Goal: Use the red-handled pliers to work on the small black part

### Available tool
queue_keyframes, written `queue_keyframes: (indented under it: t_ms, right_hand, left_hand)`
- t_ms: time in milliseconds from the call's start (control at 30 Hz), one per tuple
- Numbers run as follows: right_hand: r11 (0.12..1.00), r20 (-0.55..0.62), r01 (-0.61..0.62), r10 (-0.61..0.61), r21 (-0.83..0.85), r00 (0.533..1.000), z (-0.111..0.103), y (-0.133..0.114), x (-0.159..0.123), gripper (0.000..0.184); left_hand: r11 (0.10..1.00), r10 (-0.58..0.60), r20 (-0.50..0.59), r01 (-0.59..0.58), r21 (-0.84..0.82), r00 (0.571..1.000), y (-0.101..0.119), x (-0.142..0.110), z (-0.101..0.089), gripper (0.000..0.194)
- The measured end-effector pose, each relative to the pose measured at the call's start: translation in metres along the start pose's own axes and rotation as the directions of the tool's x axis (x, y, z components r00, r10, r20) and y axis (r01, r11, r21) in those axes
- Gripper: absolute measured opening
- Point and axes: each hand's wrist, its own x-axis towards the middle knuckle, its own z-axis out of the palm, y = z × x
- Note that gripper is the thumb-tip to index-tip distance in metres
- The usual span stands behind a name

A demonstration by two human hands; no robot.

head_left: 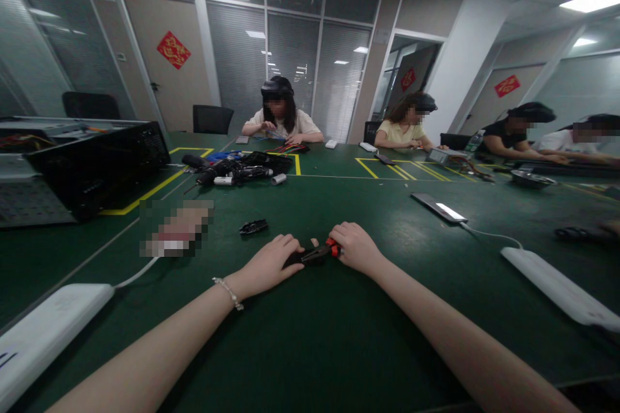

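My right hand (356, 246) is closed around the red handles of a pair of pliers (316, 253), whose dark jaws point left. The jaws reach to a small black part (293, 259) that my left hand (274, 261) grips between thumb and fingers. Much of that part is hidden by the fingers, so its exact kind cannot be made out. Both hands rest low over the green table (310, 335). Just beyond my left hand lies another small black piece (253, 227), touched by neither hand.
A black computer case (97, 171) stands at the left. Further back sits a heap of black parts and cables (242, 168). White power banks (53, 342) flank me, one cabled to a phone (440, 208) on the right. Several people sit across the table.
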Motion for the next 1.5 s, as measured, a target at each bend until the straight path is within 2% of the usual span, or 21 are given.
queue_keyframes:
  t_ms: [1500]
  right_hand:
    - [1.0,0.005,0.009,-0.009,-0.016,1.0,0.0025,0.0022,-0.0004,0.019]
  left_hand:
    - [1.0,-0.005,0.004,0.005,-0.003,1.0,0.0036,0.0001,-0.0009,0.02]
